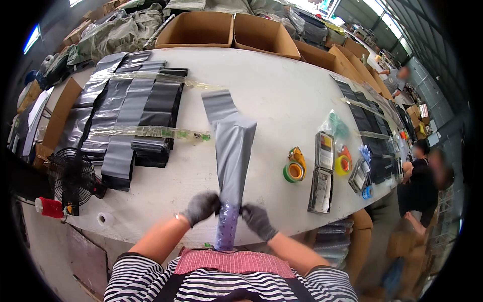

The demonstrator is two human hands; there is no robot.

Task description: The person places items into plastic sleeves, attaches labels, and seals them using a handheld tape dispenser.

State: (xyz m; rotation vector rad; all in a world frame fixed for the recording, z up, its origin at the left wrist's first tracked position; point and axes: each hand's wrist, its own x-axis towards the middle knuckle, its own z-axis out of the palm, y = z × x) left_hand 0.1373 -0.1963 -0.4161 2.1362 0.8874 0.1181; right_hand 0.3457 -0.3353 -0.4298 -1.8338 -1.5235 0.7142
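Observation:
In front of me, a long grey plastic bag lies on the table, its far end folded over to the left. A narrow, see-through purple-blue packed item extends from the bag's near end toward my body; its exact kind is unclear. My left hand, in a dark grey glove, has its fingers closed on the left edge where bag and item meet. At the opposite edge, my right hand, gloved alike, pinches the bag. Both sets of fingertips are partly hidden.
Stacks of grey and black plastic bags lie left on the white table, more at right. Tape rolls and black trays sit right of centre. A black fan stands left; cardboard boxes line the far edge. People are at right.

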